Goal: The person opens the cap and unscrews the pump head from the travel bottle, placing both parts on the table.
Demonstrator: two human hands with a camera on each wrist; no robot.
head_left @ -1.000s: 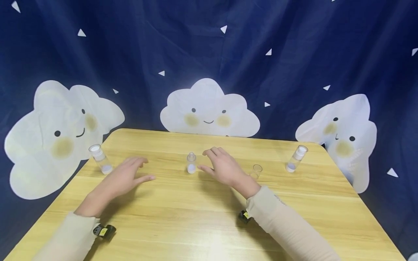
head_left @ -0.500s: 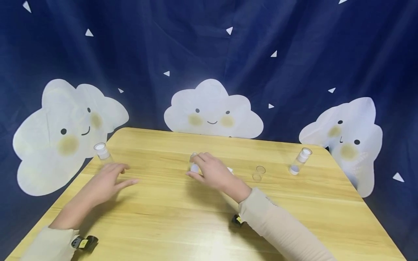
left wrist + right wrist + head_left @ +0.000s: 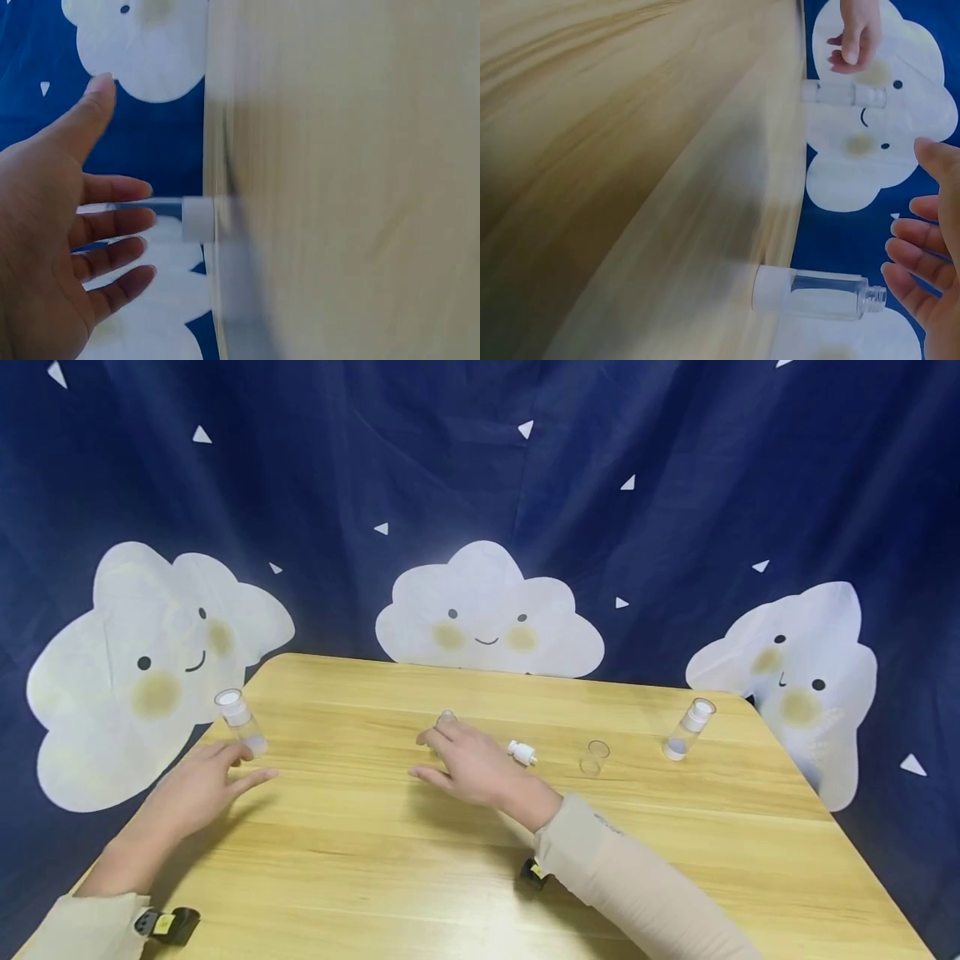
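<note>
My left hand, fingers spread and relaxed, is right beside the left bottle, which is clear with a white base and white top. In the left wrist view, the bottle's white base shows past the fingers. My right hand overlaps the middle bottle in the head view, leaving only its top visible. From the right wrist, this clear bottle stands upright with a bare threaded neck, just off the loosely bent fingertips. Behind the right hand lies a white pump head.
A clear cap is on the wooden table, to the right of the pump head. Farther right stands another clear bottle with a white top. A dark blue curtain with cloud prints hangs behind the table.
My left hand has moved left, up to the left bottle. My right hand has moved left in front of the middle bottle, and the white pump head has come into sight behind it.
</note>
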